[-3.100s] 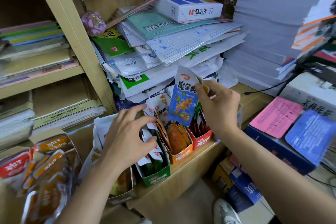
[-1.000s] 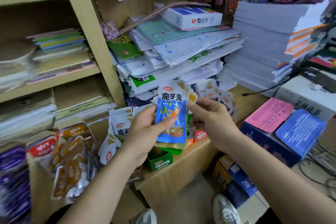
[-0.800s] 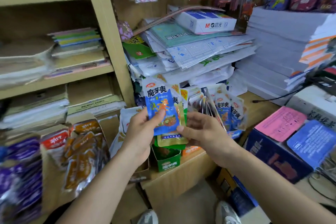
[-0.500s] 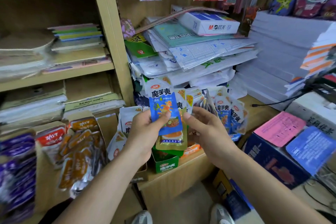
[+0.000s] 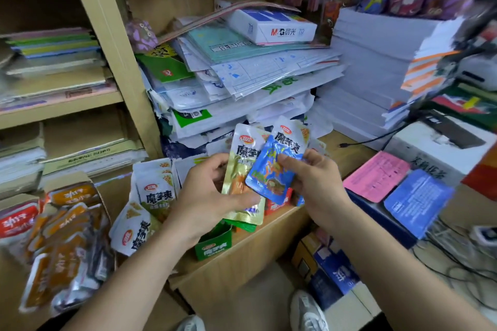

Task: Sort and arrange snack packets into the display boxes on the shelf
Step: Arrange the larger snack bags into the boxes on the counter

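My right hand [image 5: 314,185] pinches a blue snack packet [image 5: 271,169], tilted, above the shelf. My left hand [image 5: 207,196] holds a green-and-gold snack packet [image 5: 242,169] with more packets stacked behind it. Below my hands stand a green display box [image 5: 212,244] and a red display box [image 5: 274,205] on the wooden shelf [image 5: 242,258], largely hidden by the packets. White-and-green packets [image 5: 153,191] lean in an open box to the left.
Orange and dark snack packets [image 5: 59,244] fill a cardboard box at lower left. Stacked paper and folders [image 5: 242,75] crowd the back of the shelf. Pink and blue pads [image 5: 398,188] lie on a dark box at right. Cartons [image 5: 330,271] and my shoes sit on the floor.
The blue packet has passed from my left hand to my right hand, uncovering the green-and-gold packet in my left. The fan of packets my right hand held is out of sight.
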Tool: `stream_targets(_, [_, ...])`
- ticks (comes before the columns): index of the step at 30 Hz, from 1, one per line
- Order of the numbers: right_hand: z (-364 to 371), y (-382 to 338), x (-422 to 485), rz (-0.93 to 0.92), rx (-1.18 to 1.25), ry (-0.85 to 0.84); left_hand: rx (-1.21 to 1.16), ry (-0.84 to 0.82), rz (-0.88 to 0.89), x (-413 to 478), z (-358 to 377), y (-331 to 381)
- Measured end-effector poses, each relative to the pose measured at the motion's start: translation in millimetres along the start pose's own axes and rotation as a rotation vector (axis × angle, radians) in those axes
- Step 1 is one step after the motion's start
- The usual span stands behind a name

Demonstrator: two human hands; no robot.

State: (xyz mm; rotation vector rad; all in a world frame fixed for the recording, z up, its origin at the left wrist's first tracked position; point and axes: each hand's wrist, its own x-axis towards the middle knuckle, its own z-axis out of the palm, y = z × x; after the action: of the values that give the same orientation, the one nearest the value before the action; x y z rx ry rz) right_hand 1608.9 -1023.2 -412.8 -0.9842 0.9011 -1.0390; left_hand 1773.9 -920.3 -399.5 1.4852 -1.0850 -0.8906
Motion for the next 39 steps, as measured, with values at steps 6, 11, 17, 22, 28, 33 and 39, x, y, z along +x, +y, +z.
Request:
stream_targets(6, [-52.1,-26.1,39.9,-0.394,-0.204,0.452,0.031,0.196,0.022,13.5,12.3,-6.0])
stream_targets(11, [-67.3,-22.5,64.0,-0.548,-0.437,0.452,0.022,0.245,0.032,19.9,22.7,-6.7])
stream_targets(17, [-69.3,-20.4,63.3,-0.450,-0.714,0.364,-0.069,0.187,0.006,24.0,23.7,-8.2])
stream_targets(22, [-36.2,-15.7,17.6,-0.225,-0.377,-0.084,-0.273,0.074,-0.025,23.8,23.4,-5.7])
stream_targets(28, [-9.1,0.9,5.3,-0.124,-0.243,-0.302,-0.380,0.055,-0.037,16.7,16.5,0.3])
stream_targets(33, [6.6,1.5,6.7,-0.306,-0.315,-0.122,-0.436,0.448,0.018,19.3,-32.0,6.0])
stream_targets(39, [38.8,6.6,-3.3,-0.428,-0.382,-0.088,-0.115,0.732,0.168,-2.4,-106.4,-13.3])
